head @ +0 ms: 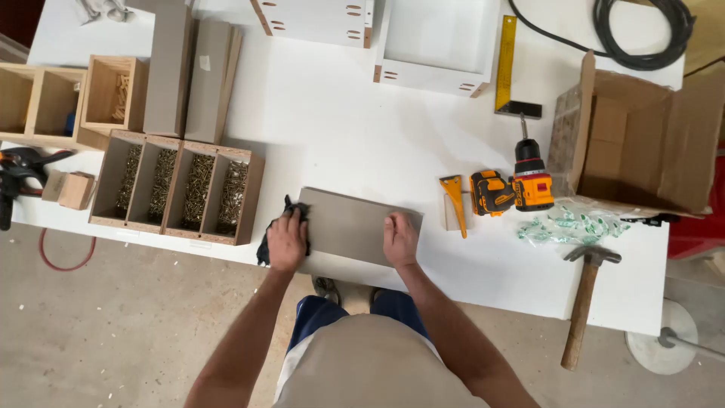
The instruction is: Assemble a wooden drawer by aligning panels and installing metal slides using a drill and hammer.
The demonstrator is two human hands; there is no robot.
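Note:
A flat grey-brown board [349,224] lies near the front edge of the white table [332,121]. My left hand [287,240] is at the board's left end, closed on a dark cloth [266,243] that bunches out beside and under it. My right hand [399,239] presses flat on the board's right part, fingers together, holding nothing.
A wooden tray of screws [178,187] sits to the left. To the right lie an orange cordless drill [515,186], an orange-handled scraper [454,202], small bagged parts [563,227], a hammer [585,298], an open cardboard box [642,143]. White drawer parts [430,45] stand behind.

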